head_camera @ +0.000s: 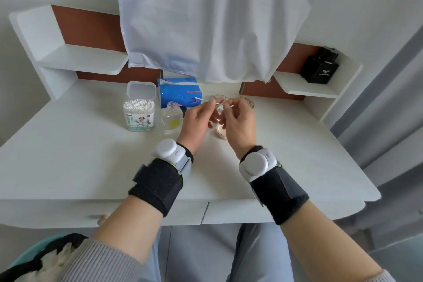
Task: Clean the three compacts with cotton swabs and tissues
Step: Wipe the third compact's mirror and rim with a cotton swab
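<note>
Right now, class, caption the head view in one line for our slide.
Left hand and right hand pinch a wooden cotton swab above a round beige powder compact on the white desk.

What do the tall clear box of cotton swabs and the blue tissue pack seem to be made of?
The tall clear box of cotton swabs looks like rigid transparent plastic: swab heads show through its walls. The blue tissue pack seems soft glossy plastic film: it shines and creases.

Both hands are up over the counter (91,155): left hand (196,119) and right hand (238,121) pinch one cotton swab (218,103) between them, above a compact (220,132). Swab box (139,107), bottle (171,119) and tissue pack (179,92) sit left.
</note>
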`<state>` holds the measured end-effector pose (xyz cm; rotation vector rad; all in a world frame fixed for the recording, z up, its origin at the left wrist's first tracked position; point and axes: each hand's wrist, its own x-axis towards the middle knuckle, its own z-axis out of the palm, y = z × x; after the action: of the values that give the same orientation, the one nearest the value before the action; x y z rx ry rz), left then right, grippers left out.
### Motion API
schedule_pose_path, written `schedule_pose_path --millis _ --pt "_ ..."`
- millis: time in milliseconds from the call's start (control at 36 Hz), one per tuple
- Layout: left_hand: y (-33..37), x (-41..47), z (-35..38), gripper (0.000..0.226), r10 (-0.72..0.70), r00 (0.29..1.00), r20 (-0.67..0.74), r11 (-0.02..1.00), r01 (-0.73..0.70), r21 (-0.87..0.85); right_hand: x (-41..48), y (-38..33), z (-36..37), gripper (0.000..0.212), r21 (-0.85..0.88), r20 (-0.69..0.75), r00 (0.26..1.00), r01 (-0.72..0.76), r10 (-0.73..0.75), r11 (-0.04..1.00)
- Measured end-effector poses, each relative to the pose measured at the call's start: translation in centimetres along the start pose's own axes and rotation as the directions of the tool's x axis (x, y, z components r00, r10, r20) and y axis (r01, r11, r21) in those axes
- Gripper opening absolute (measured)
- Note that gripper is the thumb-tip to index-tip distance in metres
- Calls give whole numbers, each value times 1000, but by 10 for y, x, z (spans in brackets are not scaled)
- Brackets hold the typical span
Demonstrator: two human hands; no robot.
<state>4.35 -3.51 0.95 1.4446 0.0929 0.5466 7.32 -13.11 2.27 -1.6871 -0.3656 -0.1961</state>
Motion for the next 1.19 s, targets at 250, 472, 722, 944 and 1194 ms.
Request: schedule_pose_path --millis 250,472,722,944,1194 --pt "-3 0 2 21 41 998 47 998 -43 48 -9 11 -11 14 -97 86 995 66 -58 993" --pt "-16 4 1 18 141 981 134 951 -172 257 -2 20 -20 3 -241 90 979 201 -185 949" --pt "-24 8 1 19 179 980 83 899 -197 391 11 37 -41 7 -298 -53 984 146 -169 943" --pt "-29 20 7 43 106 994 23 848 -102 520 25 52 -60 9 -328 -69 997 -7 -17 945" --pt "-33 28 5 26 137 989 51 782 -140 607 32 58 -74 12 -391 5 996 -85 94 917"
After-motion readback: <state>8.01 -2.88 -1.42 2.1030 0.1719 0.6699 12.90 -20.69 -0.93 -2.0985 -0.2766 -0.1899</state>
